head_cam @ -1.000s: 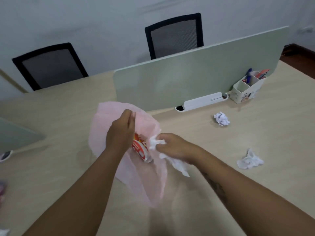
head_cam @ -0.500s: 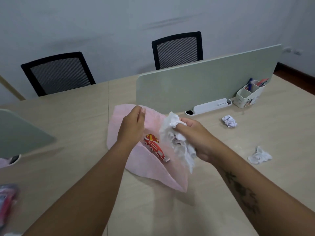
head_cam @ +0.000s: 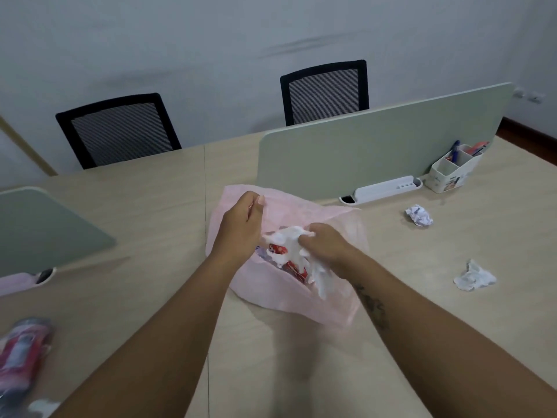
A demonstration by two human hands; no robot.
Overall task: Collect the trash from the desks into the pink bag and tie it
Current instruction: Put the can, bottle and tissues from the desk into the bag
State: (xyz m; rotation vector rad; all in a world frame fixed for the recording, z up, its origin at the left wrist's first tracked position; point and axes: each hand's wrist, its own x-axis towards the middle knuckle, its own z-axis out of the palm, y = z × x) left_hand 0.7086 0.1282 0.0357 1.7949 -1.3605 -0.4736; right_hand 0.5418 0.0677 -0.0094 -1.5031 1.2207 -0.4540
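Observation:
The pink bag (head_cam: 289, 300) lies open on the desk's middle. My left hand (head_cam: 241, 224) pinches the bag's far rim and holds the mouth up. My right hand (head_cam: 327, 248) grips a white tissue wad (head_cam: 289, 242) inside the bag's mouth, above a red wrapper (head_cam: 297, 268) that lies in the bag. A crumpled paper ball (head_cam: 419, 215) sits on the desk to the right, beside a crumpled white tissue (head_cam: 473, 277) nearer to me. A red and pink packet (head_cam: 22, 354) lies at the desk's left front edge.
A green divider panel (head_cam: 376, 152) stands behind the bag, with a white power strip (head_cam: 385, 188) at its foot and a white pen holder (head_cam: 455, 170) to the right. Another divider (head_cam: 42, 227) stands at left. Two black mesh chairs (head_cam: 120, 131) are beyond the desk.
My right hand has gone down from above the bag's rim into its mouth with the tissue wad. My left hand keeps hold of the rim.

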